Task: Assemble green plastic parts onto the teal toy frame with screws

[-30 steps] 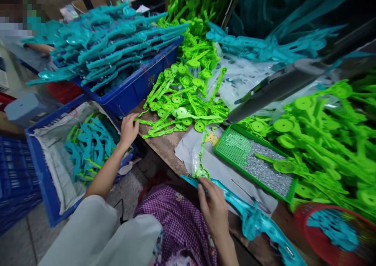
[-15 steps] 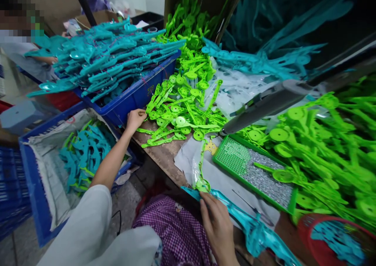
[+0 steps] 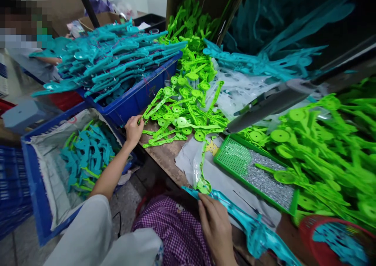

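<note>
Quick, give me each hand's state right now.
Left hand: closed on a green plastic part.
Right hand: fingers pressing down a teal plastic part.

A worn wooden bench (image 3: pixel 164 154) carries heaped green plastic parts (image 3: pixel 183 109), a green tray (image 3: pixel 254 166) and white sheets (image 3: pixel 219 176).

The teal part (image 3: pixel 252 227) under the right hand (image 3: pixel 216 227) runs off the bottom edge at 5 o'clock. The red basket (image 3: pixel 308 225) is cut by the corner at 4 o'clock. At 10 o'clock a co-worker's face is pixelated. The left hand (image 3: pixel 133 129) hides the end of a green part (image 3: pixel 152 109). Green parts at 3 o'clock blur together.
</note>
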### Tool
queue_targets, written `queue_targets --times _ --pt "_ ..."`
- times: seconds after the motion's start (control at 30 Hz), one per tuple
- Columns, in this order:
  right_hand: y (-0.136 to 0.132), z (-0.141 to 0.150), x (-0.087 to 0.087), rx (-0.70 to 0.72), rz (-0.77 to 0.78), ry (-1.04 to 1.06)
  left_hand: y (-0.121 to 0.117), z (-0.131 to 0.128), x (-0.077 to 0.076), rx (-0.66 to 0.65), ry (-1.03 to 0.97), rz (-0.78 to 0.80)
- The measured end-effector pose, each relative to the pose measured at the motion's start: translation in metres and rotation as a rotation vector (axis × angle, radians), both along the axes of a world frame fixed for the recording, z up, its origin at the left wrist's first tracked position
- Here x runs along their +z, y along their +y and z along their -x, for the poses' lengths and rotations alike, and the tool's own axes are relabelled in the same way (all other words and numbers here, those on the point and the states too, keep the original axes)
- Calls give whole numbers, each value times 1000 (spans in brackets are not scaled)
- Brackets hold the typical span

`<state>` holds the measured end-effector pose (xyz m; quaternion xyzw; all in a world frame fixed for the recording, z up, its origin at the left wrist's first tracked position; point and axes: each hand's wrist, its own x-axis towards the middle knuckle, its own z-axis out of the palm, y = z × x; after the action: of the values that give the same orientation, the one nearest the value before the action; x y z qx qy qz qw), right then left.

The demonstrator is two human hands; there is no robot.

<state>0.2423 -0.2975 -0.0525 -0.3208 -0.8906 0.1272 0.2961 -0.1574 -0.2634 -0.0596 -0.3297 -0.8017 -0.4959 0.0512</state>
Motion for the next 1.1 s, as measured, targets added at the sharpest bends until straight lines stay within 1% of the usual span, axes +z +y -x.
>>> queue_targets --times 0.07,0.13,0.27,0.37,0.43,0.5,0.67,0.83,0.97,1.03,1.1 --pt "-1 -1 1 -5 -5 1 12 -1 -4 -1 -243 -141" --pt "-3 -3 2 -12 -4 9 21 -2 -8 3 -399 -227" --pt "-4 -6 1 -19 6 15 25 -8 -8 -20 -474 -290" --pt "-2 -6 3 -19 3 13 20 -11 -3 -33 -649 -379" --pt "-1 -5 5 -22 3 16 16 -12 2 -35 -753 -411" --pt "1 -3 7 -25 2 22 11 -12 6 -41 -799 -417" --pt "4 2 10 -17 -12 49 -7 -14 12 -47 -834 -416" --pt "3 4 9 -7 -8 45 -25 -20 13 -30 -844 -416" --pt "4 5 9 19 -22 51 -36 -25 11 -43 -853 -416" --pt "7 9 14 49 -18 51 -42 -26 9 -41 -868 -408" --pt "15 18 24 80 -2 44 -48 -25 7 -36 -971 -398"
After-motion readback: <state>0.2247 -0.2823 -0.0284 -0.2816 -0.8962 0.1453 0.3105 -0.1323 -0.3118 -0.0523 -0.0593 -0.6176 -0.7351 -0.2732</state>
